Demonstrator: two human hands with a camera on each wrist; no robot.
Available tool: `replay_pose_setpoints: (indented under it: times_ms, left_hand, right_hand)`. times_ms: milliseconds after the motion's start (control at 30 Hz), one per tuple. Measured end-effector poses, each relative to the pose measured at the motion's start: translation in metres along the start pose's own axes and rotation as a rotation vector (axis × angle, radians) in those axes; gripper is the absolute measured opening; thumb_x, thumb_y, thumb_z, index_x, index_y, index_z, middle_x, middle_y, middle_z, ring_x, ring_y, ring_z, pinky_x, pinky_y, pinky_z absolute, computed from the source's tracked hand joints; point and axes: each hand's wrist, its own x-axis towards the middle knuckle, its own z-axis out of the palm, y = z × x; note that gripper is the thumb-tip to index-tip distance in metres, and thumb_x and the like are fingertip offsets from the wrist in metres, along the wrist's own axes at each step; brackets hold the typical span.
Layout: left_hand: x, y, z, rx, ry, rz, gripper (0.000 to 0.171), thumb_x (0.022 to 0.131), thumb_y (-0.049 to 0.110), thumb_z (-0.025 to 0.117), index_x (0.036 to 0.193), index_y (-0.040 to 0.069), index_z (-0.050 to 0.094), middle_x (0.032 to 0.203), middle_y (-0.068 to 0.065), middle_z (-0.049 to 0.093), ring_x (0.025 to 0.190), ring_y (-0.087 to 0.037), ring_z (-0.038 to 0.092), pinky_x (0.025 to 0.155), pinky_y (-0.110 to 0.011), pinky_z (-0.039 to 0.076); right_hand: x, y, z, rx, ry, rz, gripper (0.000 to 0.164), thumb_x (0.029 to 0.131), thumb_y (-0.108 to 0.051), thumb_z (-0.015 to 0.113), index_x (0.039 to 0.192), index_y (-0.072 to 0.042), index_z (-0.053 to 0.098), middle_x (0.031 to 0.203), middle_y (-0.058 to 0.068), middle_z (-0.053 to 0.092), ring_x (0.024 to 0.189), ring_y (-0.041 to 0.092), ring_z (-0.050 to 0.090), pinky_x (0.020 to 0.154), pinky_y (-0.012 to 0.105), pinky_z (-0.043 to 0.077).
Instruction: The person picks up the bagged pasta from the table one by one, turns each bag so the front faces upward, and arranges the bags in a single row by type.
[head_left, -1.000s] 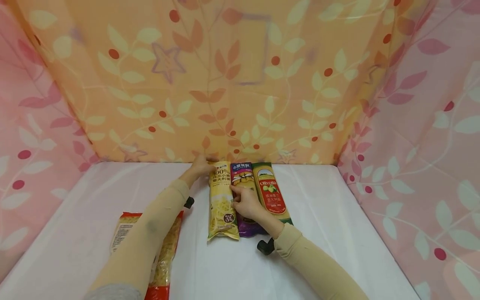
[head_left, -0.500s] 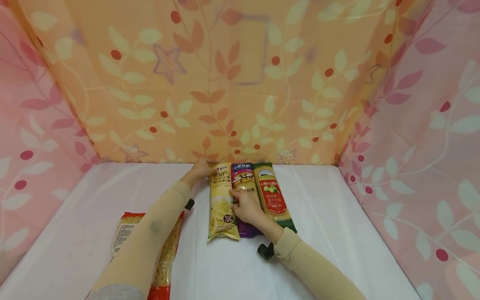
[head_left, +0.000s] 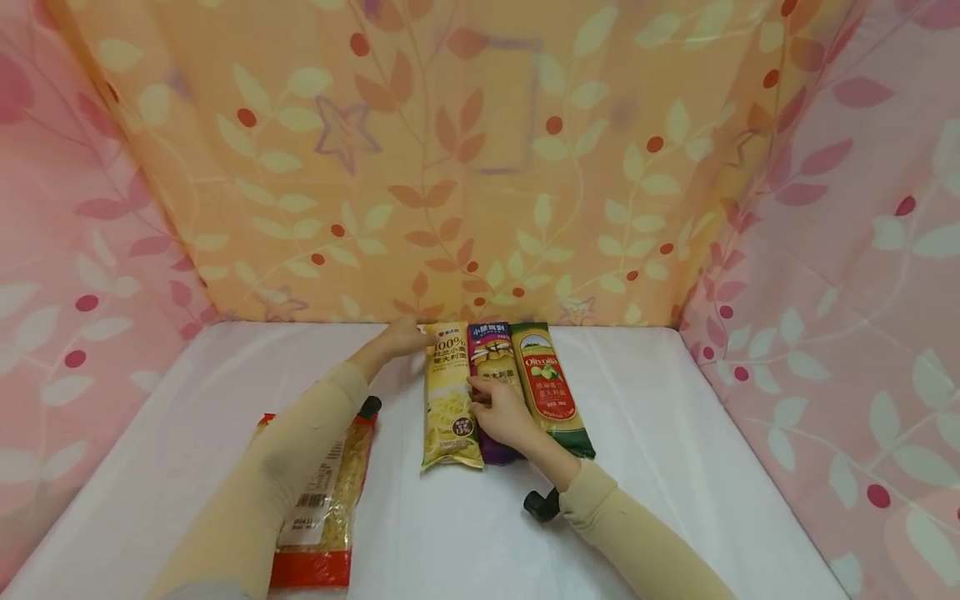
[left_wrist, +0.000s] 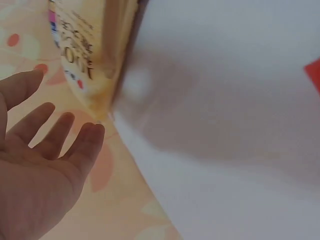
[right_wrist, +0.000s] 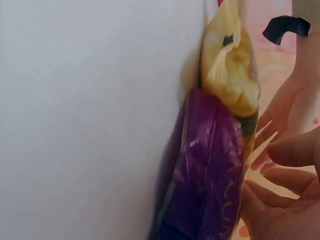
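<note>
In the head view three pasta packs lie side by side at the back of the white table: a yellow pack (head_left: 447,400), a purple pack (head_left: 491,343) and a green-ended Olivoila pack (head_left: 549,383). At the yellow pack's upper left corner is my left hand (head_left: 405,337). The left wrist view shows this left hand (left_wrist: 47,165) with fingers spread and slightly bent, close to the pack's end. My right hand (head_left: 510,414) lies over the purple pack, fingertips at the yellow pack's right edge. Thumb and fingers of the right hand (right_wrist: 295,185) stand apart in the right wrist view.
A clear bag with red ends (head_left: 333,508) lies front left, partly under my left forearm. Patterned cloth walls (head_left: 495,208) stand behind and on both sides. A black wrist mount (head_left: 542,504) sticks out below my right wrist.
The head view has shifted slightly. My left forearm has moved a little left, baring more of the red-ended bag. Both hands stay at the packs, almost unmoved.
</note>
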Motion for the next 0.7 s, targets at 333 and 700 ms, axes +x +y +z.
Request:
replay_pose_setpoints:
  times_ms: [333, 700]
  left_hand:
    - [-0.064, -0.006, -0.034, 0.053, 0.047, 0.199, 0.056, 0.103, 0.024, 0.064, 0.153, 0.005, 0.050, 0.154, -0.021, 0.050, 0.136, -0.045, 0.051, 0.104, -0.057, 0.049]
    - [-0.173, -0.027, -0.058, 0.120, 0.200, 0.259, 0.047, 0.102, 0.019, 0.068, 0.145, 0.003, 0.059, 0.139, -0.019, 0.059, 0.113, -0.034, 0.065, 0.089, -0.049, 0.056]
  right_hand:
    - [-0.024, -0.015, 0.005, 0.112, 0.018, -0.020, 0.048, 0.097, 0.000, 0.065, 0.145, 0.002, 0.059, 0.119, 0.015, 0.068, 0.104, 0.024, 0.066, 0.091, 0.036, 0.059]
    - [-0.042, -0.044, 0.023, 0.244, -0.040, -0.087, 0.047, 0.097, 0.001, 0.066, 0.143, -0.002, 0.061, 0.139, 0.021, 0.062, 0.110, 0.030, 0.068, 0.091, 0.033, 0.058]
